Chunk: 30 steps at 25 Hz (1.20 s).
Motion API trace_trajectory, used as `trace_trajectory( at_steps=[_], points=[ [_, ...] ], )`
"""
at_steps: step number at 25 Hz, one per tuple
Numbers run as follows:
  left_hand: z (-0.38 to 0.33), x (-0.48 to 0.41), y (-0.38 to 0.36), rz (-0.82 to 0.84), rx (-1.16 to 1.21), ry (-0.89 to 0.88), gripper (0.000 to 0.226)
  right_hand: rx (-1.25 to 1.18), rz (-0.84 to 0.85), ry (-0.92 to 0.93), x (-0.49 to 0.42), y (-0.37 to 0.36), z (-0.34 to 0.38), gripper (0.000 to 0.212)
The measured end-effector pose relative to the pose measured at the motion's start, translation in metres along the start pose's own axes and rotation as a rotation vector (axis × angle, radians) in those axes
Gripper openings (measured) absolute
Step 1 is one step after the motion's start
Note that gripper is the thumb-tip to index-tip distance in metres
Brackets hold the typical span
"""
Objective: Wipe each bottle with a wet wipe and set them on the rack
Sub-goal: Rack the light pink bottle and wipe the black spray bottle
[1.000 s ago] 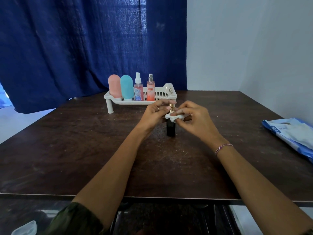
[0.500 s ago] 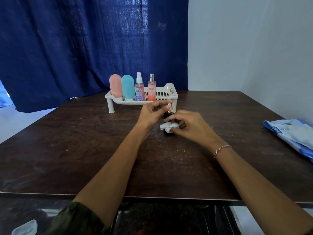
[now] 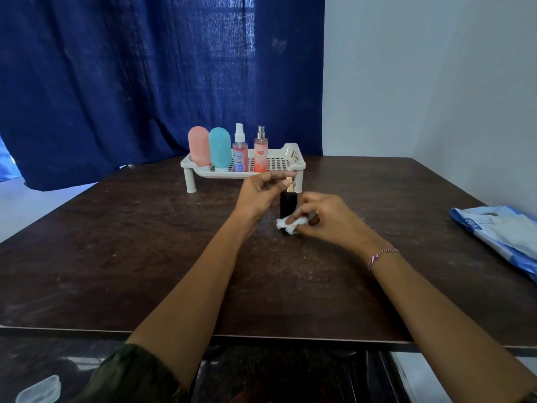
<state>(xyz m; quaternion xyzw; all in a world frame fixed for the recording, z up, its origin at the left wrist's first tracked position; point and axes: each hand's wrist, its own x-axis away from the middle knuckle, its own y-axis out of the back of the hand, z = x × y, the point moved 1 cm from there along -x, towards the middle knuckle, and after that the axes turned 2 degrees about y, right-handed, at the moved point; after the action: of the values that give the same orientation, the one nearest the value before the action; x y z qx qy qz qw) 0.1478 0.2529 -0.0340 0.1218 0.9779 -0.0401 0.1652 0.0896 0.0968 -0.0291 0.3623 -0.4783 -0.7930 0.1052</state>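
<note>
Right hand (image 3: 328,219) pinches crumpled wet wipe (image 3: 290,223) against the lower body of the black bottle (image 3: 287,205), which stands upright mid-table (image 3: 145,242). Left hand (image 3: 261,196) grips the bottle's gold top (image 3: 289,184). Wipe pack (image 3: 499,231) lies at right. Beyond, white rack (image 3: 296,164) carries pink tube (image 3: 199,146), teal tube (image 3: 220,148), pink spray bottle (image 3: 240,152) and orange spray bottle (image 3: 261,152).

A small black bottle (image 3: 287,206) with a gold top stands upright just before the white perforated rack (image 3: 294,157), its top pinched by the left hand (image 3: 261,194). A crumpled white wet wipe (image 3: 290,223), held in the right hand (image 3: 328,219), presses on its lower body and seems to hide its base. On the rack's left half, a rounded pink bottle (image 3: 198,145), a rounded teal bottle (image 3: 220,148), a pink spray bottle (image 3: 240,154) and an orange spray bottle (image 3: 260,155) stand upright in a row.
</note>
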Motion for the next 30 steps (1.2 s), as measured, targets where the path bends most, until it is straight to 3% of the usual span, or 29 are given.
trace_trajectory(
  at_steps=[2,8,13,21,24,30],
  points=[
    [-0.0014,0.0000,-0.0006,0.002,-0.014,0.004,0.022,0.033,0.001,0.017,-0.0012,0.0016,-0.0002,0.020],
    [-0.0021,0.0033,-0.0061,0.085,-0.086,-0.021,0.023,0.011,-0.415,-0.047,-0.0019,0.0054,0.0045,0.023],
    [0.0033,0.0005,-0.0042,0.047,-0.091,-0.032,0.020,-0.026,-0.351,-0.037,-0.0012,0.0052,0.0031,0.022],
    [0.0014,0.0005,0.0001,-0.053,-0.025,0.031,0.021,-0.081,0.026,0.009,-0.0011,-0.0005,0.0006,0.023],
    [-0.0001,0.0016,-0.0021,-0.045,-0.008,0.020,0.022,-0.036,-0.021,0.008,-0.0018,0.0000,0.0019,0.022],
    [-0.0007,0.0023,-0.0049,0.010,0.009,0.002,0.019,0.060,-0.358,-0.050,-0.0025,0.0038,-0.0004,0.022]
  ],
)
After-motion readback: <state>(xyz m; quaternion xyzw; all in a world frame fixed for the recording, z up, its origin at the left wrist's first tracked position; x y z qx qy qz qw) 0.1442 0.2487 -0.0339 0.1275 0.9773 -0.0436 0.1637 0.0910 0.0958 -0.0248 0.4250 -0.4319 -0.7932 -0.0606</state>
